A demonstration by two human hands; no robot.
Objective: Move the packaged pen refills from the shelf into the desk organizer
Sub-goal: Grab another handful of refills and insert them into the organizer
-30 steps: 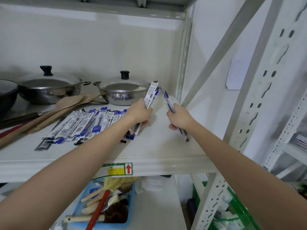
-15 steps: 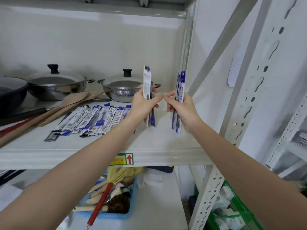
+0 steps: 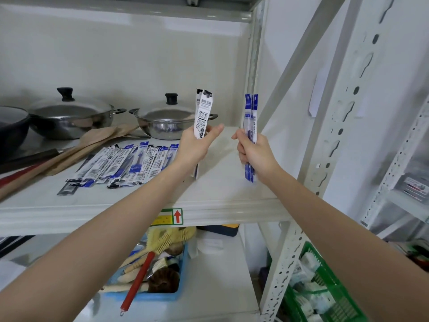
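Note:
My left hand (image 3: 197,145) grips a small bunch of packaged pen refills (image 3: 203,112) upright above the white shelf (image 3: 218,182), printed backs facing me. To its right, my right hand (image 3: 254,154) holds another bunch of blue-topped refill packs (image 3: 251,112), also upright, near the shelf's right post. Both hands are lifted off the shelf and a short gap apart. Several more refill packs (image 3: 125,162) lie fanned out flat on the shelf to the left. No desk organizer is in view.
Two lidded steel pots (image 3: 167,122) (image 3: 69,117) and wooden spatulas (image 3: 88,145) sit behind the loose packs. A slanted brace and perforated upright (image 3: 334,126) close the right side. Below, a blue bin of brushes (image 3: 153,270) and a green basket (image 3: 325,289).
Both hands picked refill packs off the shelf, raised them and turned them upright. Since half a second ago the hands have drawn slightly apart.

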